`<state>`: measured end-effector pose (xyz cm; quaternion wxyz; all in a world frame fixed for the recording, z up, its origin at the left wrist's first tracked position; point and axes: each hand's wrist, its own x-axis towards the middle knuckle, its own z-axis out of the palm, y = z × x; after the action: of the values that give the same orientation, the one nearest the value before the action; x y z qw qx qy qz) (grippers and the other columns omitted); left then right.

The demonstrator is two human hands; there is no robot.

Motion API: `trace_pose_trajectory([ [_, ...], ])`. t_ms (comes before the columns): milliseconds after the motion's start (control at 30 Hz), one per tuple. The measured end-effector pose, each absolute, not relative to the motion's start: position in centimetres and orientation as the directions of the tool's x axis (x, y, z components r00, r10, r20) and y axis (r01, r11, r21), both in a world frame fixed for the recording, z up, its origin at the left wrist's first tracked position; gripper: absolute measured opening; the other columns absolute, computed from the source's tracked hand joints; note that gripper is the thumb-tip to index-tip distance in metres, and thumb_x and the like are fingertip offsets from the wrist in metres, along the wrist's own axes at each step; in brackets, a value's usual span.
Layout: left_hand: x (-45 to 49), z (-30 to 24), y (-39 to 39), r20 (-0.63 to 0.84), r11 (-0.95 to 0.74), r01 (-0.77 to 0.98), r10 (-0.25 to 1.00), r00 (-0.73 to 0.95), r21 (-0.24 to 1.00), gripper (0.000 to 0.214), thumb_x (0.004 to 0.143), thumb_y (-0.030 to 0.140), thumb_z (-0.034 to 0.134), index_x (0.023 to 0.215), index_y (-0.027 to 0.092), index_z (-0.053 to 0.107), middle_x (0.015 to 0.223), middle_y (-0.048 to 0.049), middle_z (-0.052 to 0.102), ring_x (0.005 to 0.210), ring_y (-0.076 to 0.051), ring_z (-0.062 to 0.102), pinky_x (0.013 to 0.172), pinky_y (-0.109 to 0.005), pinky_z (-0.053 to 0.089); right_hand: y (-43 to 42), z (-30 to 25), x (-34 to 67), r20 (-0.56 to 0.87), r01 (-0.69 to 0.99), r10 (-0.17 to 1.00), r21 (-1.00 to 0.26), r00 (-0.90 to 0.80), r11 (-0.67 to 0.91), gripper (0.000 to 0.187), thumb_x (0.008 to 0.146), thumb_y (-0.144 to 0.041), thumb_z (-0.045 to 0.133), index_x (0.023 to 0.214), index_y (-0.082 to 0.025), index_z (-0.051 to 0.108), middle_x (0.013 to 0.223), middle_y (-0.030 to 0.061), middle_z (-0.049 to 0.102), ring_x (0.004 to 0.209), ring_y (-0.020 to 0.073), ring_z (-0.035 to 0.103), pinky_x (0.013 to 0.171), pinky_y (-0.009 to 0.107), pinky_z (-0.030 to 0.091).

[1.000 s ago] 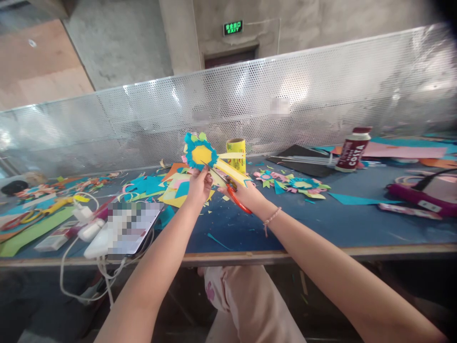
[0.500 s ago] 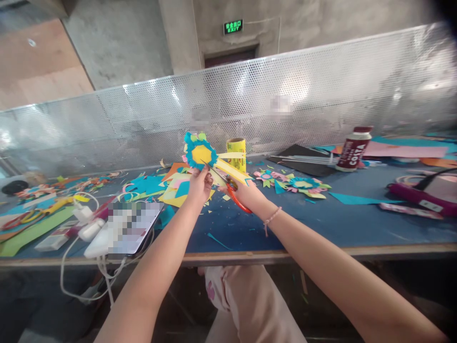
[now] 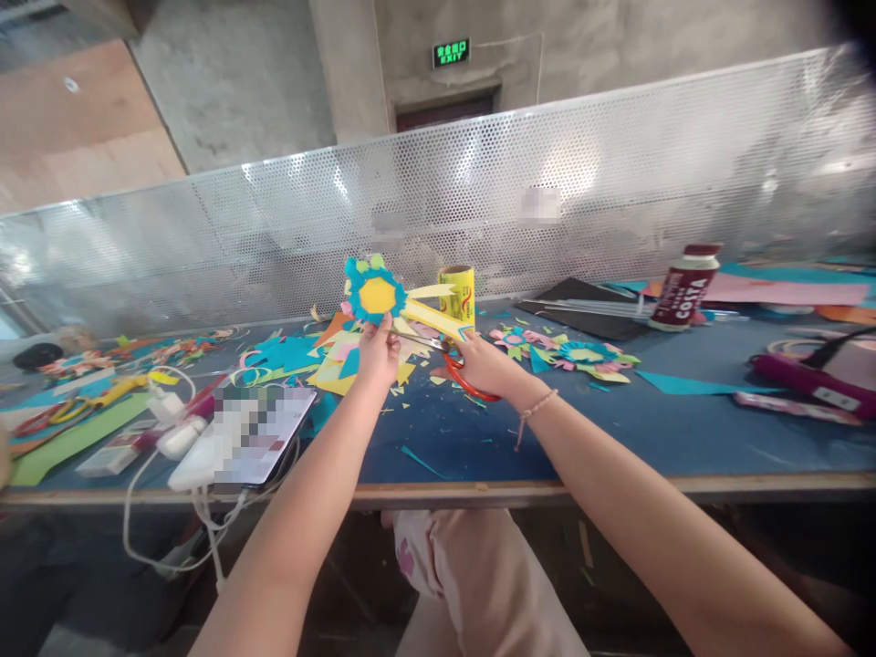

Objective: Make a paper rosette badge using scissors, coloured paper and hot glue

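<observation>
My left hand [image 3: 380, 350] pinches the lower edge of a paper flower [image 3: 379, 297], held up above the table. It has a yellow centre, a ruffled blue ring and pale yellow strips [image 3: 438, 319] reaching out to the right. Red-handled scissors [image 3: 472, 387] are in my right hand [image 3: 487, 365], fingers closed around the handles. Their blades point left, below the strips, with the tips close to my left fingers. One strip's end lies against the top of my right hand; whether the fingers grip it I cannot tell.
Behind my hands stands a yellow roll [image 3: 460, 294]. Paper scraps [image 3: 280, 354] and paper flowers [image 3: 581, 352] lie around. A tablet [image 3: 287, 438] with white cables is at left. To the right are a Costa bottle [image 3: 684, 290] and a purple tool [image 3: 808, 383]. A perforated metal screen [image 3: 287, 237] borders the back.
My right hand and the scissors have drawn back to the right, so the blades have come away from the flower's centre. The flower has shifted slightly left in my left hand.
</observation>
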<state>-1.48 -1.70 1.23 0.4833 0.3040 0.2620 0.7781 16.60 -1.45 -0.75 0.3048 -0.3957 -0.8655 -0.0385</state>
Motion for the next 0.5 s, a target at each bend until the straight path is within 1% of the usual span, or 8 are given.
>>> trace_pose_trajectory([
  [67,-2.1,1.2,-1.5,0.219,-0.432,-0.549,0.885,-0.411,0.715,0.041,0.058,0.029,0.081,0.071,0.018,0.044,0.051,0.0114,0.036,0.04,0.0,0.034,0.038,-0.014,0.023,-0.4,-0.8,17.9,0.476,0.737,0.704,-0.157,-0.527,0.658,0.055,0.075,-0.051,0.062,0.115,-0.014,0.055,0.111,0.0164,0.061,0.102,0.0281,0.058,0.086,0.037,0.045],
  [133,-2.6,1.2,-1.3,0.224,-0.471,-0.505,0.852,-0.474,0.724,0.041,0.057,0.031,0.081,0.071,0.018,0.044,0.051,0.0116,0.035,0.039,0.0,0.033,0.038,-0.014,0.021,0.7,-0.9,19.1,0.382,0.798,0.785,-0.17,-0.488,0.578,0.051,0.075,-0.048,0.063,0.114,-0.016,0.057,0.109,0.015,0.061,0.101,0.0273,0.058,0.084,0.036,0.045],
  [233,-2.9,1.1,-1.1,0.237,-0.501,-0.45,0.819,-0.522,0.739,0.04,0.058,0.033,0.08,0.07,0.018,0.045,0.05,0.0114,0.035,0.039,-0.001,0.032,0.038,-0.015,0.021,1.8,-1.0,20.3,0.228,0.909,0.911,-0.159,-0.344,0.384,0.047,0.07,-0.033,0.068,0.112,-0.013,0.059,0.109,0.0181,0.059,0.101,0.0293,0.057,0.082,0.036,0.044],
  [267,-2.9,1.0,-1.0,0.252,-0.508,-0.427,0.813,-0.526,0.748,0.039,0.058,0.034,0.08,0.069,0.018,0.046,0.05,0.0112,0.035,0.039,-0.001,0.031,0.038,-0.016,0.021,2.0,-0.9,20.4,0.217,0.933,0.933,-0.158,-0.287,0.324,0.047,0.067,-0.026,0.069,0.111,-0.012,0.06,0.109,0.0191,0.058,0.101,0.03,0.056,0.081,0.036,0.044],
  [333,-2.7,0.7,-0.9,0.309,-0.528,-0.367,0.803,-0.509,0.766,0.037,0.06,0.036,0.078,0.069,0.017,0.048,0.049,0.0105,0.037,0.039,-0.001,0.03,0.039,-0.017,0.022,1.8,-0.5,20.3,0.312,0.933,0.927,-0.219,-0.209,0.285,0.042,0.064,-0.017,0.066,0.106,-0.011,0.063,0.106,0.0178,0.059,0.097,0.0272,0.057,0.08,0.034,0.044],
  [400,-2.2,0.4,-0.8,0.38,-0.552,-0.3,0.794,-0.474,0.778,0.033,0.062,0.037,0.076,0.069,0.017,0.051,0.05,0.0094,0.039,0.039,-0.002,0.029,0.04,-0.017,0.023,0.9,0.1,19.9,0.513,0.86,0.836,-0.322,-0.192,0.395,0.02,0.072,-0.018,0.058,0.09,-0.012,0.065,0.091,0.012,0.061,0.084,0.0203,0.058,0.075,0.03,0.043],
  [433,-2.0,0.2,-0.8,0.407,-0.56,-0.27,0.791,-0.457,0.783,0.032,0.063,0.038,0.076,0.07,0.017,0.053,0.05,0.0087,0.041,0.04,-0.002,0.031,0.04,-0.017,0.024,0.3,0.4,19.5,0.611,0.802,0.767,-0.35,-0.198,0.485,0.015,0.078,-0.021,0.052,0.078,-0.013,0.064,0.081,0.0089,0.061,0.076,0.0171,0.056,0.071,0.027,0.043],
  [500,-1.4,-0.1,-1.0,0.436,-0.56,-0.227,0.793,-0.426,0.797,0.029,0.064,0.038,0.075,0.071,0.017,0.055,0.052,0.0072,0.044,0.041,-0.003,0.034,0.041,-0.018,0.025,-1.0,0.9,18.6,0.746,0.689,0.626,-0.332,-0.227,0.644,0.034,0.087,-0.027,0.04,0.059,-0.016,0.057,0.062,0.0048,0.055,0.062,0.0137,0.051,0.065,0.026,0.04],
])
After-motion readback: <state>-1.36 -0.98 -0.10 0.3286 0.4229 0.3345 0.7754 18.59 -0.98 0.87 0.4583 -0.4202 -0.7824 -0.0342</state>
